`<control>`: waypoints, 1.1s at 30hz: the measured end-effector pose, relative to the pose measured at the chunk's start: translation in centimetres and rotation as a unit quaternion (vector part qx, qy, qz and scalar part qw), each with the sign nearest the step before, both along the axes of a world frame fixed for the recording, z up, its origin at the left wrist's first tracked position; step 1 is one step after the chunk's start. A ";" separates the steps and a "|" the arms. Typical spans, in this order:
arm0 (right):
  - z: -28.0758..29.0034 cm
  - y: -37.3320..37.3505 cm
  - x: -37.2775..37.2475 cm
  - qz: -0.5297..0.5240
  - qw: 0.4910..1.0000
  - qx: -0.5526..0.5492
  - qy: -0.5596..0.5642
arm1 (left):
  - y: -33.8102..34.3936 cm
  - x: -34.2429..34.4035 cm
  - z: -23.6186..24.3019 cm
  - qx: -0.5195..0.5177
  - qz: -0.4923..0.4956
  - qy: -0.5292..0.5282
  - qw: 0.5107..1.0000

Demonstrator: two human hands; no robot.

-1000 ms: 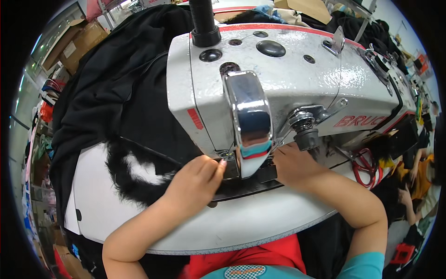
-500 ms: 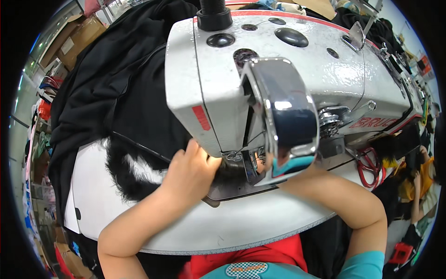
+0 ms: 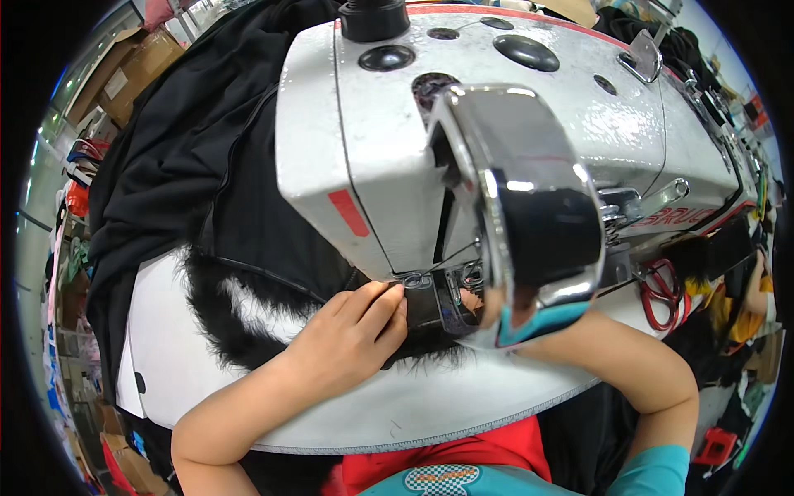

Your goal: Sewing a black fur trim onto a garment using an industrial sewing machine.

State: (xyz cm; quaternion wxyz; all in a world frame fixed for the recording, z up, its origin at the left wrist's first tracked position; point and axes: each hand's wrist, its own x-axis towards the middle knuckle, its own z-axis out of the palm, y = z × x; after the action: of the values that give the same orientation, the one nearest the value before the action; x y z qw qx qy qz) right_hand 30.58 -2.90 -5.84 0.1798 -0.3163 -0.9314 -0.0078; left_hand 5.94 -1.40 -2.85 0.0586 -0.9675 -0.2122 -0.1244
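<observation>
My left hand rests left of the presser foot, fingers bent and pressed together over the edge of a black garment. Its black fur trim loops across the white table on the left. More fur fringe sticks out at the near side of the needle area, beyond my left fingertips. Behind the chrome cover of the sewing machine most of my right hand is hidden. Only a bit of skin shows beside the presser foot, and my right forearm comes in from the right.
Red-handled scissors lie on the table right of the machine head. A measuring tape runs along the near edge of the white table. Cardboard boxes stand far left. At the right edge another person's arm shows.
My left hand has shifted slightly right and flattened from a raised pinch. Fur fringe now shows at the near side of the needle area. The view has moved a little closer to the machine.
</observation>
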 end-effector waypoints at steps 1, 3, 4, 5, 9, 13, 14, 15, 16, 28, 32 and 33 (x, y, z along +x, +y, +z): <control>3.5 0.0 -0.8 0.011 0.995 -0.091 0.041 | 0.0 -0.3 -0.2 -0.003 0.004 0.002 1.000; 2.3 0.3 -1.6 0.010 0.998 -0.048 -0.028 | 0.2 -0.2 -0.2 -0.004 -0.004 0.016 1.000; 1.9 0.6 -2.2 0.011 0.995 -0.004 -0.096 | 0.3 -0.2 -0.3 -0.003 -0.002 0.017 1.000; 2.3 0.8 -2.7 -0.003 0.992 0.096 -0.078 | 0.3 -0.3 -0.4 -0.001 0.001 0.012 1.000; -1.1 1.5 -2.4 0.006 1.000 0.004 0.021 | 0.5 0.3 0.0 -0.017 0.044 -0.010 0.999; -3.9 2.4 -2.5 0.032 0.997 0.047 0.042 | 0.6 -0.1 0.2 -0.025 0.077 0.010 0.997; -4.2 2.4 -2.6 0.029 0.997 0.061 0.048 | 0.7 -0.4 0.7 -0.046 0.079 0.022 0.996; -1.4 1.9 -3.3 0.015 0.997 0.048 0.063 | 0.7 -1.0 0.9 -0.047 0.087 0.026 0.995; -1.1 1.7 -3.0 0.009 0.997 0.051 0.059 | 1.0 -0.9 1.0 -0.045 0.063 0.017 0.997; 0.8 0.7 -2.1 0.078 0.996 -0.017 -0.045 | 1.1 -0.3 -0.2 -0.050 -0.019 -0.017 0.998; -1.3 0.3 -3.3 0.023 0.990 -0.070 -0.117 | 0.7 -0.8 -1.4 -0.021 0.008 -0.031 0.999; -2.8 0.1 -3.1 0.040 0.990 -0.084 -0.109 | 0.5 -1.3 -1.6 -0.020 0.013 -0.032 0.999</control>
State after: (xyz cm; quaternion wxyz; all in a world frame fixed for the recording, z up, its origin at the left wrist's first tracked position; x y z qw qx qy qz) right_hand 27.47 -2.81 -8.62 0.0503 -0.2897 -0.9548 0.0430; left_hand 4.69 -0.86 -4.40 0.0337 -0.9612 -0.2286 -0.1507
